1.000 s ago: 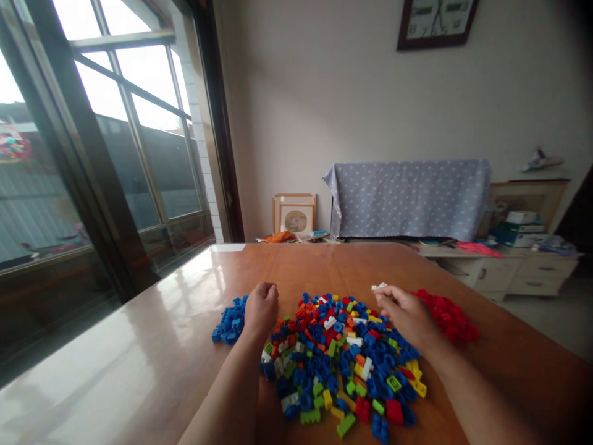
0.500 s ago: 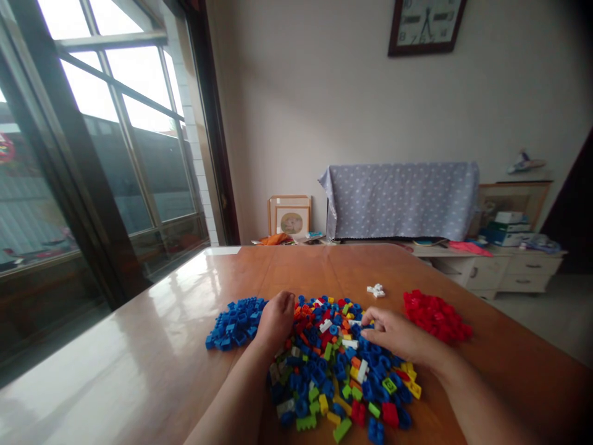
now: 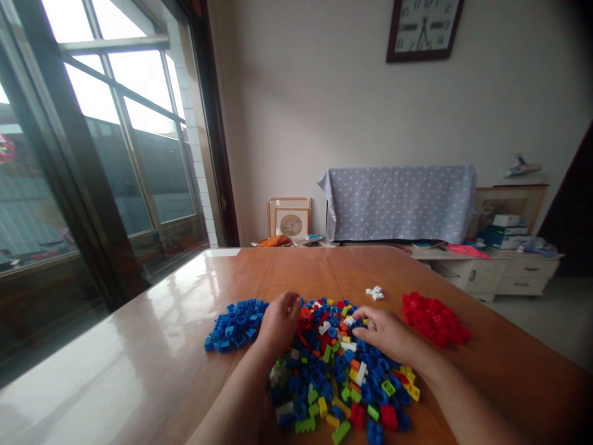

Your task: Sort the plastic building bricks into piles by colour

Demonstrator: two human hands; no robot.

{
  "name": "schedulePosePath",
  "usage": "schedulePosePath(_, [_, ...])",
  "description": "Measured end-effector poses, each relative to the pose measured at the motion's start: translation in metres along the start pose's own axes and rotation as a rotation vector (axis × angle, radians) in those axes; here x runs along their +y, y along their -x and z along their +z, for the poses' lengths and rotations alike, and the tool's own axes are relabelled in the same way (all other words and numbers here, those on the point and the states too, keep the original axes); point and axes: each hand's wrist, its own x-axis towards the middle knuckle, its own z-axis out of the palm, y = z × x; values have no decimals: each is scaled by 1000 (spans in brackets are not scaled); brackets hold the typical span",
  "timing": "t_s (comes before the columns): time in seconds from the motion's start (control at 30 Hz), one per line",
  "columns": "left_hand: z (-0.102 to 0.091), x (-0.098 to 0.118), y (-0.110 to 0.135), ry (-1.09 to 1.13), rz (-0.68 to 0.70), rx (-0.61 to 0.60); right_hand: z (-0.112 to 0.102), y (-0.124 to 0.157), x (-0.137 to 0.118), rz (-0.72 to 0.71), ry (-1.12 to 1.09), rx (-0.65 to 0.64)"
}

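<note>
A mixed heap of small toy bricks (image 3: 333,364) in blue, red, green, yellow, orange and white lies on the wooden table (image 3: 139,364). My left hand (image 3: 278,321) rests with curled fingers at the heap's far left edge, beside a pile of only blue bricks (image 3: 234,324). At the heap's far side my right hand (image 3: 382,330) pinches a white brick (image 3: 348,321). A few white bricks (image 3: 374,292) lie apart behind the heap. To the right of my right hand lies a pile of only red bricks (image 3: 433,316).
A tall window with dark frames (image 3: 92,173) runs along the left. Beyond the table stand a cloth-covered piece of furniture (image 3: 398,201), a framed picture on the floor (image 3: 290,217) and a low white cabinet with clutter (image 3: 500,272). A clock (image 3: 424,28) hangs on the wall.
My right hand left white bricks behind the heap, drew back into the heap and now pinches a white brick. My left hand moved right from the blue pile to the heap's edge.
</note>
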Motion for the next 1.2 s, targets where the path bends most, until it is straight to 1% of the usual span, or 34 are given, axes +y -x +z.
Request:
schedulePosePath(0.13, [-4,19,8,-10,87,-64,3,-3,1,-11,30,36])
schedulePosePath(0.23, [-6,31,13,-6,159,-118,4,-4,-2,-21,-2,58])
schedulePosePath(0.33, [-8,40,17,26,181,-139,3,-3,-13,12,-151,69])
schedulePosePath(0.4, [-9,45,20,52,185,-162,1,-1,-22,20,-285,46])
schedulePosePath(0.47, [-9,50,23,70,206,-201,0,1,-31,28,-361,5])
schedulePosePath(0.6, [-10,60,30,86,298,-265,3,5,-44,35,-362,-41])
schedulePosePath(0.7, [-9,66,35,63,373,-305,7,7,-50,-34,-347,-70])
schedulePosePath(0.8, [-8,67,35,11,393,-303,7,9,-53,-89,-317,-74])
schedulePosePath(0.87, [-10,65,32,-60,369,-260,6,9,-52,-99,-298,-55])
schedulePosePath(0.97, [-17,53,24,-199,277,-122,4,7,-43,-79,-280,11])
schedulePosePath(1.03, [-24,40,17,-300,173,-9,3,4,-34,-66,-270,60])
schedulePosePath(1.1, [-31,24,10,-402,33,92,3,1,-25,-58,-259,103])
schedulePosePath(1.2, [-43,3,4,-531,-159,186,4,-3,-15,-49,-233,142])
